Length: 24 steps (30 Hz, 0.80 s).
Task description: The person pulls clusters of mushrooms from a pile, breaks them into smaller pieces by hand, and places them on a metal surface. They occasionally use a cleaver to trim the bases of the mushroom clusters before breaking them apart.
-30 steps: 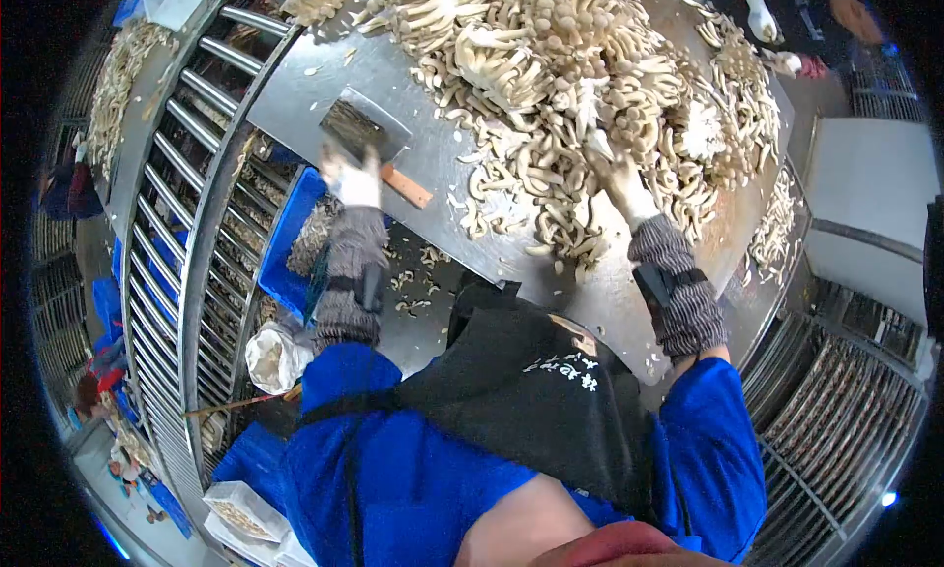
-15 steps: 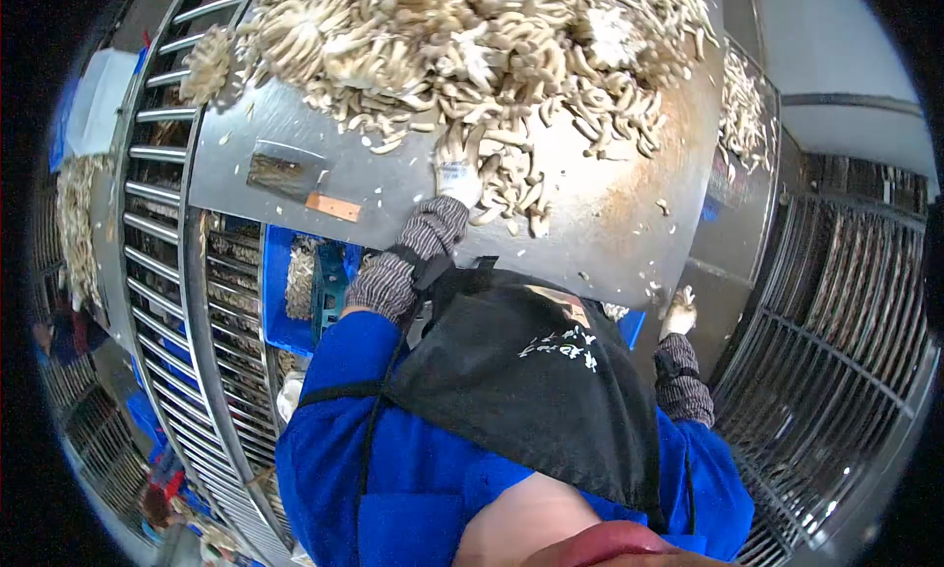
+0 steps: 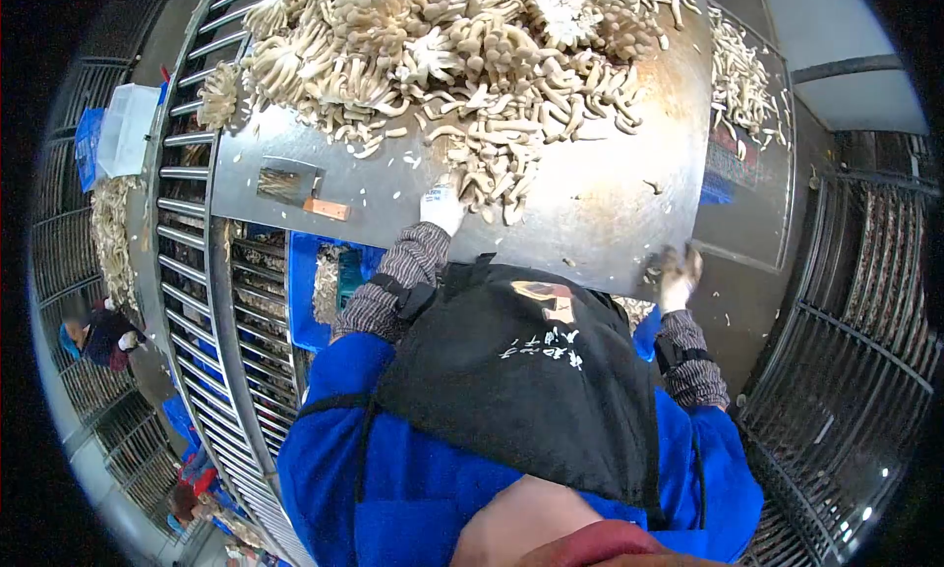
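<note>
My left hand [image 3: 444, 205], in a white glove, lies on the metal tabletop [image 3: 590, 208] against the near left side of a small group of loose mushrooms [image 3: 503, 169]. Its fingers stretch along them and partly blend into their colour. Beyond spreads a large heap of mushrooms [image 3: 492, 51], some in whole clusters with pale bases. At the near right corner of the tabletop is my right hand [image 3: 678, 280], also gloved, slightly blurred, fingers apart and nothing visible in them.
A rectangular opening [image 3: 287, 181] and an orange-brown strip [image 3: 326, 209] are on the tabletop's left. A metal roller rack [image 3: 184, 174] runs alongside. A blue crate [image 3: 305, 292] stands below the near edge. Another person [image 3: 103, 336] is at far left.
My right hand has risen from below the tabletop's corner to its edge, its fingers spreading. My left hand has drawn slightly back toward me and left. The view has shifted a little.
</note>
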Motion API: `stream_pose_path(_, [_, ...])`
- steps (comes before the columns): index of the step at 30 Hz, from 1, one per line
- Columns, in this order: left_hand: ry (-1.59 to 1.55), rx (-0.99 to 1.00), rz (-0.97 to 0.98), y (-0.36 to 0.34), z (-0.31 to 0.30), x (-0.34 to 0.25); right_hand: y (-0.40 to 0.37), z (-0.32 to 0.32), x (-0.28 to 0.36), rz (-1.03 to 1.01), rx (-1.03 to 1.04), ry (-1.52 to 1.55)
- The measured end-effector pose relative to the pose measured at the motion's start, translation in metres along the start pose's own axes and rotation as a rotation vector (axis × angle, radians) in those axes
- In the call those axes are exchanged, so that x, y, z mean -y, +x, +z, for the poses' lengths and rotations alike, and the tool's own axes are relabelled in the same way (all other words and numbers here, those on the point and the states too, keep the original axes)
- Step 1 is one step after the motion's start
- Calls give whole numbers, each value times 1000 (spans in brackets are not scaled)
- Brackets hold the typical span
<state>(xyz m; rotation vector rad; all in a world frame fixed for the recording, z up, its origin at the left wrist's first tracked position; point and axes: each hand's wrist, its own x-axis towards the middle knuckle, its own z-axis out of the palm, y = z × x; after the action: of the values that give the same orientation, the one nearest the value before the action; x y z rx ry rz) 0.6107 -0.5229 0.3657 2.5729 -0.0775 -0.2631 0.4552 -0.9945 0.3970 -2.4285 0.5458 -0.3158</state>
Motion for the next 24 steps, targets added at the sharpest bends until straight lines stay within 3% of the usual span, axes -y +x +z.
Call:
stream_pose_path(1, [-13,-44,-10,0,0,-5,8,9,30,-20,117,299])
stream_pose_path(3, [-132,-81,-20,-3,-22,-40,24,35,96,-239,309,75])
stream_pose_path(4, [-255,-114,-29,-4,-34,-63,28,50,126,-152,517,193])
stream_pose_path(5, [-196,-27,4,-3,-27,-80,30,48,179,44,739,483])
stream_pose_path(6, [-138,59,42,-2,-21,-97,30,58,201,-18,830,644])
stream_pose_path(7, [-84,142,84,-2,-14,-114,33,74,220,-22,879,693])
stream_pose_path(8, [34,276,201,4,-17,-139,39,97,218,-365,720,390])
stream_pose_path(10, [-205,234,361,18,4,-129,56,100,221,-130,844,511])
stream_pose_path(11, [-50,144,431,24,3,-128,66,90,215,-126,820,331])
stream_pose_path(12, [102,53,501,27,-13,-137,62,96,179,62,793,947])
stream_pose_path(13, [217,-128,445,26,-2,-127,65,93,147,195,706,983])
stream_pose_path(14, [331,-91,414,33,-1,-117,66,69,121,71,579,605])
stream_pose_path(15, [347,-74,398,34,0,-117,58,40,115,152,438,565])
stream_pose_path(16, [363,-58,380,35,2,-118,50,20,73,-228,307,263])
stream_pose_path(17, [394,-12,394,43,13,-120,36,15,26,254,201,772])
stream_pose_path(18, [428,32,410,54,32,-123,21,-2,11,275,56,816])
stream_pose_path(20, [291,84,405,66,58,-127,-3,-38,-58,383,-41,330])
stream_pose_path(21, [157,127,505,63,58,-135,-15,-37,-102,379,-169,290])
stream_pose_path(22, [21,177,604,58,57,-140,-25,-44,-126,530,-178,208])
stream_pose_path(24, [0,102,603,56,31,-160,-46,-43,-194,659,-3,15])
